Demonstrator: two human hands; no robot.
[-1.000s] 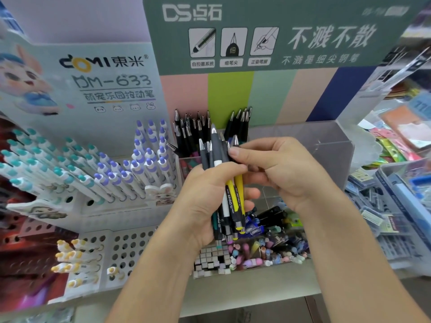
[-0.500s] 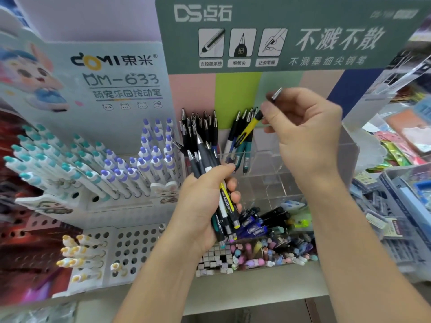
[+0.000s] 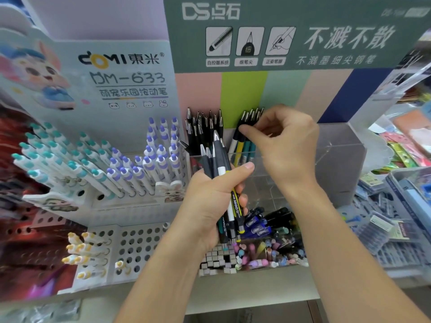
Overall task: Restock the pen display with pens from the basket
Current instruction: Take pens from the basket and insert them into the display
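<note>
Above clear display [image 3: 338,145], right hand [image 3: 283,145] pinches pen [image 3: 240,138]; left hand [image 3: 214,194] grips bundle [image 3: 221,164].

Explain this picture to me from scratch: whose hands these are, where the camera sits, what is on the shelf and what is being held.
There is no machine here: a person wears a wide-angle camera on the head, so you look down along both forearms at a shop shelf. The left hand grips a bundle of pens, dark ones with silver tips plus a yellow and a white one. The right hand reaches to a clear acrylic display box, fingertips at the pens standing in its back compartment; whether it pinches one I cannot tell. Further left stand black pens, then white racks of purple-capped pens and teal-capped pens. Below, the box's front section holds mixed pens.
</note>
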